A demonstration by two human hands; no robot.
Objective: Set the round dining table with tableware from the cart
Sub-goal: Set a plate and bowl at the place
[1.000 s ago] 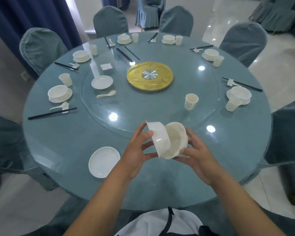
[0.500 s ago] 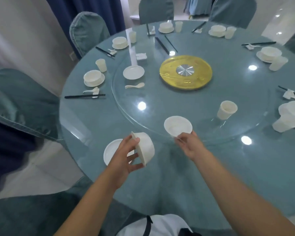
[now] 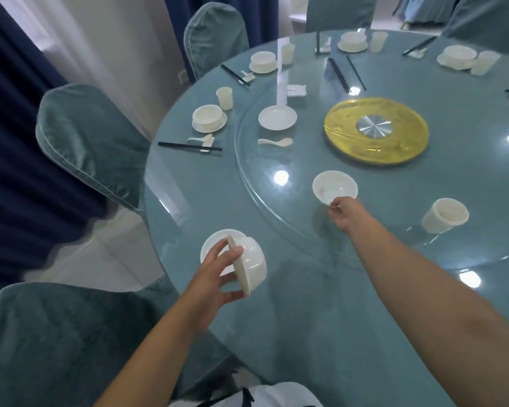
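left hand (image 3: 215,274) around bowl (image 3: 252,267), tipped sideways, mouth leftward

Soft, even indoor light, moderately bright, w/ a cool blue-grey cast. Glass top of the desk (image 3: 365,304) is glossy: round white glare spots from overhead lamps, plus a tall pale streak reflected at far side, prob. a window. Shadows faint and diffuse under the white bowls. Left side dim where dark curtain (image 3: 18,142) hangs. Wide-angle lens bends desk rim and chairs toward edges. Slight overall softness; smeared, wavy blur along curtain's lower edge.
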